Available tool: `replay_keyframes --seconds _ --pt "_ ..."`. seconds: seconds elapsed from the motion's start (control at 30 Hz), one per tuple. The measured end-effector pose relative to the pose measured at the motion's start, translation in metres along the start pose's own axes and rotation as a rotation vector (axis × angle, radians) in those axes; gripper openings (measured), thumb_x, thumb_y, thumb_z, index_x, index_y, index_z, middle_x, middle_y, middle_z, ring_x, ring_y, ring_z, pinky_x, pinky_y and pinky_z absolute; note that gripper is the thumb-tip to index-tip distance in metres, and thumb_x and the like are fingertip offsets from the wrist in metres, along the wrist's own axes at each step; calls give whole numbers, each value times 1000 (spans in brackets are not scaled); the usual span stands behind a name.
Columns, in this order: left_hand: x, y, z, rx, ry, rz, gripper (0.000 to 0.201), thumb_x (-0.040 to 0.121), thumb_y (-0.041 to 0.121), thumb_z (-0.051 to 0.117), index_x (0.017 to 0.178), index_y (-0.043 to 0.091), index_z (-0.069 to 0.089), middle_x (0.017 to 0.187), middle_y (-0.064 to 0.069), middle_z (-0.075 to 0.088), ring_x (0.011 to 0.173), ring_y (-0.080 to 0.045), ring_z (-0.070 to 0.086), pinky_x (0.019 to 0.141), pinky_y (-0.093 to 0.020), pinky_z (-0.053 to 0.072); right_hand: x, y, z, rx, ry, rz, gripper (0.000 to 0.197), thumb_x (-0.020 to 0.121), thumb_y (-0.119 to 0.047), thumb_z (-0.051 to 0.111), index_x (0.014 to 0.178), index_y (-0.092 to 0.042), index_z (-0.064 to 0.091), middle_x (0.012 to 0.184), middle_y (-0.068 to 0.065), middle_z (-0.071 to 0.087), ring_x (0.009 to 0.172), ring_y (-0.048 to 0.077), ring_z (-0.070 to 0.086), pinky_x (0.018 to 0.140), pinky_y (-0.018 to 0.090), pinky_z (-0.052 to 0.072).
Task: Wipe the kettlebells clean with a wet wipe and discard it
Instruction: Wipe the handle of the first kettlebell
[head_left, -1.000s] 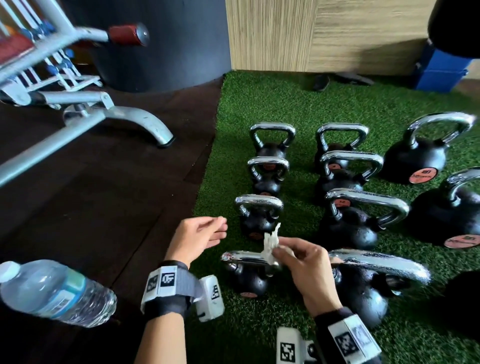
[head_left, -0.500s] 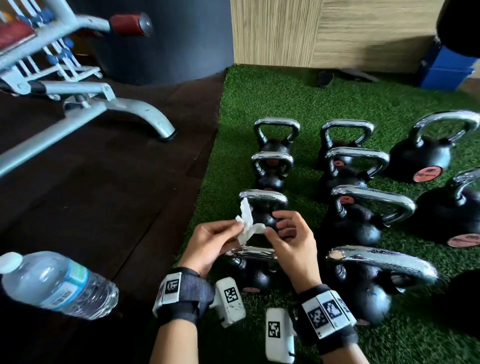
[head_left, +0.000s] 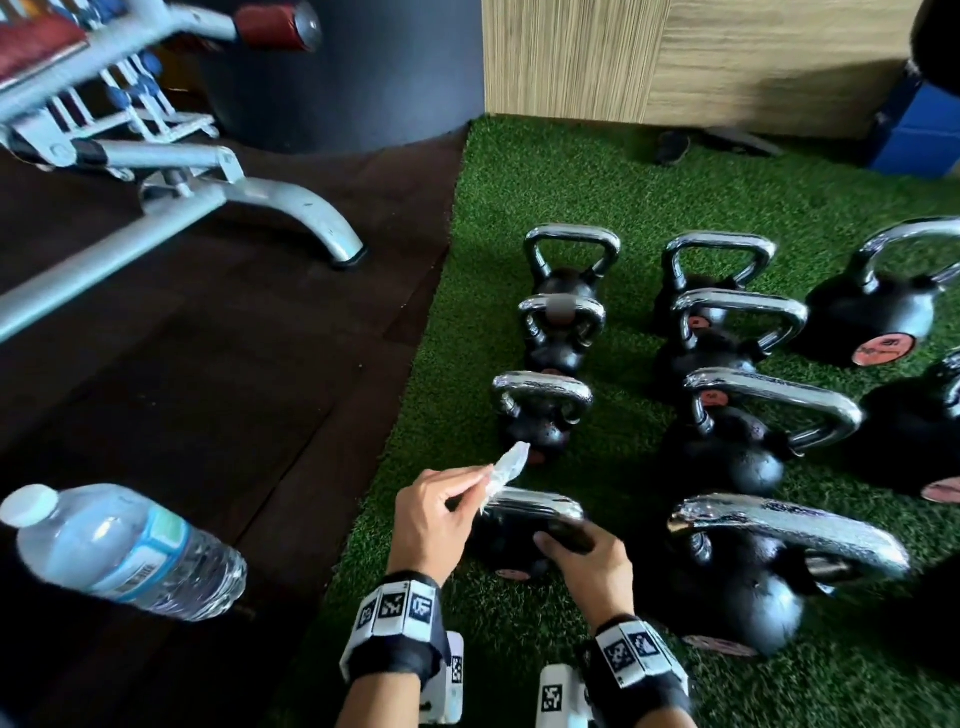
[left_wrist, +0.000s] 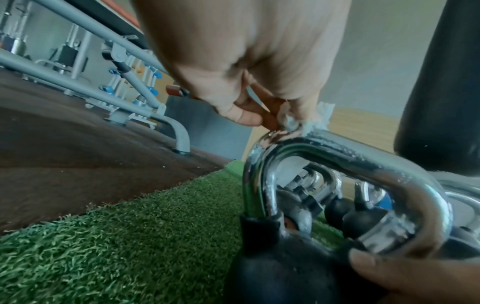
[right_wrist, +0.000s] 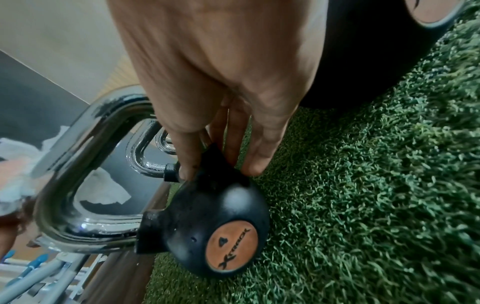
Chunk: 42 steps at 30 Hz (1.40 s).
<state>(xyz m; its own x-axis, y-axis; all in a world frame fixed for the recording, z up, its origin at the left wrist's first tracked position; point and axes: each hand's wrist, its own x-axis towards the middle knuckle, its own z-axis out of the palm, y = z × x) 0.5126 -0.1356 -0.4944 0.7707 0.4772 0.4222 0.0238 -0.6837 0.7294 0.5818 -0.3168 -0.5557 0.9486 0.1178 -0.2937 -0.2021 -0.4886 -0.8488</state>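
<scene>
Several black kettlebells with chrome handles stand in rows on green turf (head_left: 519, 171). The nearest small kettlebell (head_left: 511, 540) leans toward me. My left hand (head_left: 467, 493) pinches a crumpled white wet wipe (head_left: 510, 464) and holds it against the left end of that bell's chrome handle (left_wrist: 337, 152); the wipe (left_wrist: 298, 121) touches the metal there. My right hand (head_left: 571, 545) grips the same kettlebell (right_wrist: 215, 205) where the right handle leg meets the black body, thumb in front and fingers behind. Its orange label (right_wrist: 231, 244) faces me.
A clear water bottle (head_left: 119, 551) lies at the lower left over the dark floor. A grey bench frame (head_left: 280, 202) stands at the back left. Larger kettlebells (head_left: 737, 566) crowd the right side. A blue box (head_left: 924, 135) sits at the far right by the wooden wall.
The wipe passed from my right hand through both hands into my left. My right hand dropped and took hold of the nearest kettlebell; my left brought the wipe onto its handle.
</scene>
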Motion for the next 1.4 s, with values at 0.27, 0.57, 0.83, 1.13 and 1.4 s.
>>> replay_keyframes --seconds 0.27,0.57,0.83,1.13,1.4 --pt "-24 -18 12 -48 239 -185 17 86 4 76 102 8 80 98 -5 78 88 -11 75 79 -16 56 3 5 3 -19 33 -32 17 66 -43 86 70 -42 69 62 -26 65 71 -7 64 60 13 46" --pt "-50 -34 35 -326 206 -624 27 94 15 69 116 -1 72 106 -9 76 88 -5 71 77 -6 51 8 6 -1 -92 26 -29 28 70 -42 85 92 -26 78 68 -19 63 70 4 61 69 20 45" --pt "-62 -45 46 -341 97 -743 30 84 27 80 109 10 76 104 1 77 91 9 70 84 -9 53 8 1 -5 -137 -9 -20 34 73 -48 80 97 -25 73 80 -10 65 79 11 60 72 24 46" --pt "10 -21 60 -149 -88 -651 18 85 19 80 102 13 81 102 -3 78 93 -4 70 68 6 38 -22 24 -8 -242 -186 -256 21 79 -15 78 97 -26 79 93 -9 77 77 -4 67 70 3 47" --pt "27 -28 60 -107 -264 -674 26 86 26 79 110 17 79 114 -1 76 108 -11 69 80 -1 38 14 -16 2 -156 -203 -102 58 89 -35 68 143 -29 48 129 2 59 113 17 59 94 22 50"
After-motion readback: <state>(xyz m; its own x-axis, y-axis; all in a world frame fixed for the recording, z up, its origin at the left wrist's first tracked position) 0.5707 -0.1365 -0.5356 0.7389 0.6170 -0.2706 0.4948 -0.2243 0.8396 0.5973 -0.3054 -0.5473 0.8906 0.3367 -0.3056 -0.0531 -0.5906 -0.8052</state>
